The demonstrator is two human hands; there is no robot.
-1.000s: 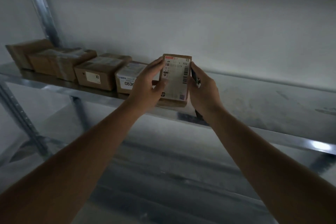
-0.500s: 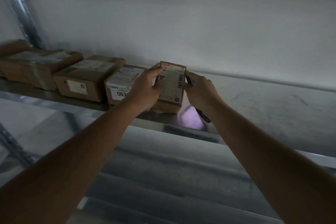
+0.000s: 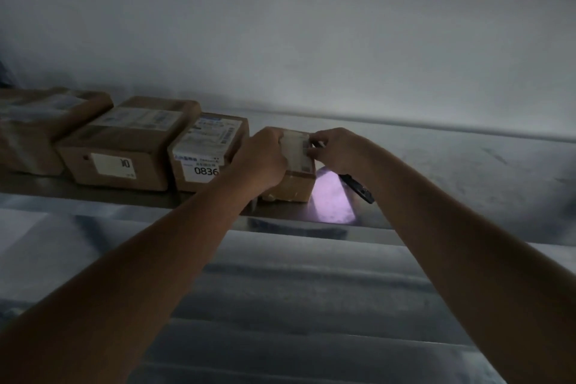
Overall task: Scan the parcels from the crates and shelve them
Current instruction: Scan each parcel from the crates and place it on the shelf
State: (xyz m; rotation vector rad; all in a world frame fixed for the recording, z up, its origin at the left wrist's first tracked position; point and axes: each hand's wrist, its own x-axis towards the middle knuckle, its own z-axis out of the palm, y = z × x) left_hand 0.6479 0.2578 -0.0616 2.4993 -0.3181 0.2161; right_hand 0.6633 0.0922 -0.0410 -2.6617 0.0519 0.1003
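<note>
Left hand [image 3: 260, 159] and right hand [image 3: 338, 150] gripping parcel [image 3: 294, 178] between them, on shelf [image 3: 452, 171]

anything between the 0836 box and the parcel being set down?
Head view: only the left hand, gripping the parcel on the side facing the 0836 box. No other box in that gap.

The metal shelf [image 3: 467, 171] lay bare from the small cardboard parcel [image 3: 291, 185] to its right end, giving a hand open passage there up to the back wall [image 3: 311, 40]. Toward the left end, the parcel marked 0836 [image 3: 208, 156], a larger box [image 3: 127, 146] and a taped box [image 3: 40, 128] stood in a close row, filling that stretch. A dark handheld scanner [image 3: 358, 188] hung over the front edge just right of the small parcel.
</note>
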